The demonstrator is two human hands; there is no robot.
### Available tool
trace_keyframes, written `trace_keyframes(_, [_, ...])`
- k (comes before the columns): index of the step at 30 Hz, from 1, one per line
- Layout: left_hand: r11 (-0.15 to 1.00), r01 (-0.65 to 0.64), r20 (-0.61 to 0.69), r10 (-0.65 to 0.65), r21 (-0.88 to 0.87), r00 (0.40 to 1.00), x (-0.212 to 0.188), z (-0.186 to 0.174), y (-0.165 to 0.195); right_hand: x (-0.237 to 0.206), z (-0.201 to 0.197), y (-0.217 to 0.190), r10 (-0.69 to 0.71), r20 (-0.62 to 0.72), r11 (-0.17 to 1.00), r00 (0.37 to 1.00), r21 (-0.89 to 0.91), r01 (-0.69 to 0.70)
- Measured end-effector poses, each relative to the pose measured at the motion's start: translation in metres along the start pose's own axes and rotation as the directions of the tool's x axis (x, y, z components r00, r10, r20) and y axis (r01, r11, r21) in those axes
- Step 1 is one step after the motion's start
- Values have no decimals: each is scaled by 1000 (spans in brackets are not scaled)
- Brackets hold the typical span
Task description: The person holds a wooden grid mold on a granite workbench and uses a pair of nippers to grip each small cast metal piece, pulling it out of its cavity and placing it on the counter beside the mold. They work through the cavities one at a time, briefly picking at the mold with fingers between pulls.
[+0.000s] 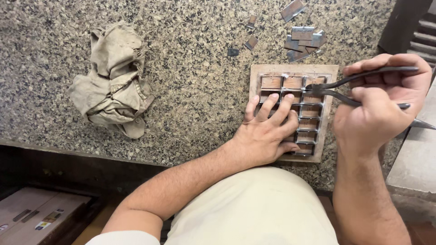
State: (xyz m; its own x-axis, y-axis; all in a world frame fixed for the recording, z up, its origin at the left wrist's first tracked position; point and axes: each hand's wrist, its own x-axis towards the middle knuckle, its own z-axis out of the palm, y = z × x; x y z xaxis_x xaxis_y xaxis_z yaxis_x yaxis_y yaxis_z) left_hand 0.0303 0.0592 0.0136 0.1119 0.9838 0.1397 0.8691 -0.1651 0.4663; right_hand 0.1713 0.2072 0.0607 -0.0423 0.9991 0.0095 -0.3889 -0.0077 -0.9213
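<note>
A square wooden block [328, 72] lies on the speckled granite counter, with a grid of thin metal strips [310, 119] set into it. My left hand [268, 129] lies flat on the grid's left half, fingers spread, pressing it down. My right hand [379, 102] grips a pair of dark pliers [363, 75]. The plier jaws [313, 88] reach left and meet a strip near the grid's upper right cells.
Several loose metal strip pieces [302, 38] lie scattered on the granite counter [190, 68] beyond the block. A crumpled beige rag [113, 84] sits to the left. The counter's front edge runs just below my forearm. A dark frame stands at the upper right.
</note>
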Motion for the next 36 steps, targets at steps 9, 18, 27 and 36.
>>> trace_keyframes(9, [1000, 7, -15, -7, -7, 1000, -4, 0, 5, -1, -23, 15, -120, 206, 992, 971, -8, 124])
trace_keyframes(18, [1000, 9, -3, -9, -3, 1000, -3, -3, 9, -7, 5, 1, -194, 328, 935, 925, -223, 275])
trace_keyframes(27, [1000, 0, 6, 0, -9, 1000, -2, 1, 7, 13, -31, -32, 75, 45, 984, 996, 159, -82])
trace_keyframes(36, [1000, 7, -3, -7, 6, 1000, -2, 2, 8, -10, 5, -23, -30, 113, 1000, 993, 11, 28])
